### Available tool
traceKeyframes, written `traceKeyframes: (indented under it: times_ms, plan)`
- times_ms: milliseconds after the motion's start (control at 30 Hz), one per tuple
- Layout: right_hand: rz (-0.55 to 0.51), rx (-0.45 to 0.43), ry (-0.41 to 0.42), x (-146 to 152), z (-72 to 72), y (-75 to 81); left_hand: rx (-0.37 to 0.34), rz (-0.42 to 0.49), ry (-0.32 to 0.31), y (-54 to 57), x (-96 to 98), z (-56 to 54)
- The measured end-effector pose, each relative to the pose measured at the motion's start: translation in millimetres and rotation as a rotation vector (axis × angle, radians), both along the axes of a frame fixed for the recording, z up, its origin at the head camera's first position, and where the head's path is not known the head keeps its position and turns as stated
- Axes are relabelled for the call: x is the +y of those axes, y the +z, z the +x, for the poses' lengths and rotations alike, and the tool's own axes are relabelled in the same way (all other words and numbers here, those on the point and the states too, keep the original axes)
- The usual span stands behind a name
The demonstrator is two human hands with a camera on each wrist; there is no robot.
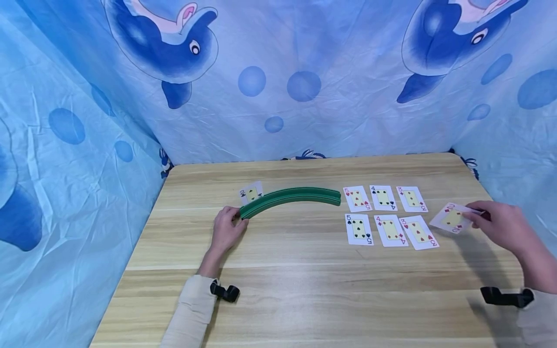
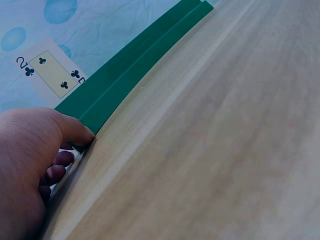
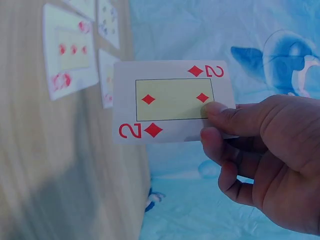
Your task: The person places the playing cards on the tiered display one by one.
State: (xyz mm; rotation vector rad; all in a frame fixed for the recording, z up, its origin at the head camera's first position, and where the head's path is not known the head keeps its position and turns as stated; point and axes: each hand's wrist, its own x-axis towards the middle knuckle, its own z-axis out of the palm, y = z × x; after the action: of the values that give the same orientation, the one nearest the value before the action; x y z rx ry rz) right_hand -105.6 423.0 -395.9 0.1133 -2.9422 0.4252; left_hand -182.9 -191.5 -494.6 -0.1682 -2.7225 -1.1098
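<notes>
Green curved strip [image 1: 291, 195] lies on the wood-grain bench [image 1: 304, 290], its L end pinched btwn thumb & fingers of the L hand [image 1: 225, 228]. Near that end, a 2 of clubs [image 1: 250, 192] pokes up at the strip's far side, lower part hidden; can't tell if it's slotted in. R hand [image 1: 505, 223] pinches one end of a 2 of diamonds [image 3: 170, 100], held above the bench, R of the laid-out cards. Those lie face up in 2 rows just off the strip's R end: back row 5 of hearts [image 1: 358, 199], black 4 [image 1: 383, 198], 3 of diamonds [image 1: 412, 199]; front row 5 of spades [image 1: 359, 229], 4 of diamonds [image 1: 391, 231], 3 of hearts [image 1: 419, 232]. Blue dolphin-print sheet [image 1: 278, 48] behind.
</notes>
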Motion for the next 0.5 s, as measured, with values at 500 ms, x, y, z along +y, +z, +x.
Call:
traceKeyframes:
  times_ms: [500]
  plan:
    - [-0.024,0.108,0.112,-44,-16.5,39.1,0.002,-0.007,-0.007,0.7,0.0,1.0]
